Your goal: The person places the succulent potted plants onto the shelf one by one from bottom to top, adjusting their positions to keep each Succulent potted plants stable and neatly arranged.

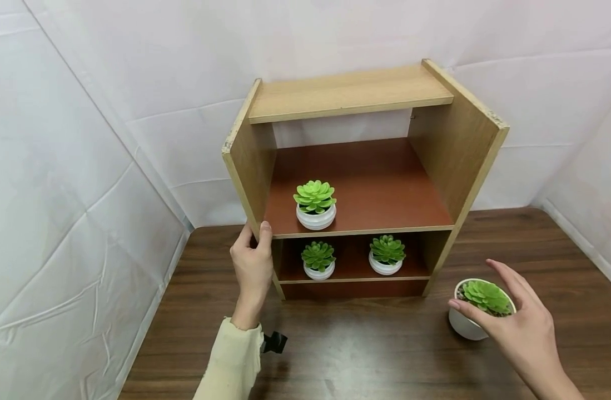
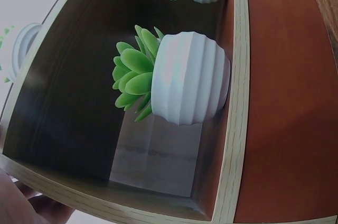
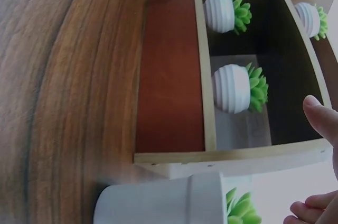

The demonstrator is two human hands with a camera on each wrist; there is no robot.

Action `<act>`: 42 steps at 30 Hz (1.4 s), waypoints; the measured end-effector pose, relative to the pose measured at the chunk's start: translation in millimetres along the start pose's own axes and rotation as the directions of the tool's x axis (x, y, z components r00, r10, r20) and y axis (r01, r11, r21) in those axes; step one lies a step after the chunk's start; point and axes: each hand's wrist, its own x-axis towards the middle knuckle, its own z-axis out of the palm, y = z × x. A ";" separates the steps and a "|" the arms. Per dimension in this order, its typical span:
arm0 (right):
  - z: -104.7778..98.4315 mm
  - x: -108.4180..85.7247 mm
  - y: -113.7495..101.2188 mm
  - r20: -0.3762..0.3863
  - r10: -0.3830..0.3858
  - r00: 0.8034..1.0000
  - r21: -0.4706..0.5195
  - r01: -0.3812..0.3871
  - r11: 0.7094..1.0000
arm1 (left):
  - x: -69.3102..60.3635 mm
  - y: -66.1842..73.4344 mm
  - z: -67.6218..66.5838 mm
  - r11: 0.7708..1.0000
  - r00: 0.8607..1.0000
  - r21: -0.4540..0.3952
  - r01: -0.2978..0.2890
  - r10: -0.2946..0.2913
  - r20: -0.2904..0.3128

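Observation:
A small wooden shelf [image 1: 355, 229] stands upright on the table. My left hand [image 1: 252, 264] grips its left side panel near the middle board, thumb at the front edge and the other fingers partly hidden behind. At the right, a succulent in a plain white pot [image 1: 470, 325] stands on the table. Over it reaches my right hand [image 1: 522, 319], thumb and fingers spread to either side of the rim; in the right wrist view, the fingers are apart from the pot [image 3: 163, 203]. One succulent in a ribbed white pot [image 1: 316, 216] sits on the middle board's left.
Inside the lower compartment are two more ribbed-pot succulents, one left [image 1: 319, 270] and one right [image 1: 385, 263]. White sheeting [image 1: 185, 83] hangs behind and beside the dark wood table [image 1: 365, 355]. A black strap piece [image 1: 274, 342] sticks out at the left cuff.

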 end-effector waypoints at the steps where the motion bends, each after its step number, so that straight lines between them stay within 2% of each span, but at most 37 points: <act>1: 0.4 0.1 2.4 -0.004 0.000 1.000 0.001 0.000 1.000 | 0.3 0.0 0.0 1.000 1.000 0.003 -0.003 0.003 -0.003; 4: 1.0 1.0 8.7 -0.006 0.009 1.000 -0.002 -0.009 1.000 | 1.0 -0.4 -0.1 1.000 1.000 0.012 -0.012 0.012 -0.006; 11: 0.9 -1.7 23.7 0.043 0.027 0.999 -0.012 -0.027 1.000 | 0.6 -1.4 0.8 1.000 1.000 0.019 -0.017 0.017 0.003; 16: 0.7 -5.6 31.9 0.051 0.037 0.998 0.014 -0.037 0.999 | 1.0 -2.7 1.7 0.999 1.000 0.019 -0.026 0.026 0.003; 25: 2.4 -11.8 47.7 0.116 0.079 0.990 0.056 -0.086 0.995 | -0.7 -4.6 0.8 1.000 1.000 0.011 -0.008 0.008 -0.006; 34: 11.0 -14.2 59.7 0.099 0.089 0.991 0.072 -0.097 0.993 | -1.5 -3.0 1.1 0.999 1.000 0.036 -0.006 0.007 -0.006; 42: 16.0 -15.0 70.0 0.087 0.107 0.990 0.137 -0.119 0.983 | -1.0 -1.7 2.6 0.999 1.000 0.019 -0.028 0.028 -0.008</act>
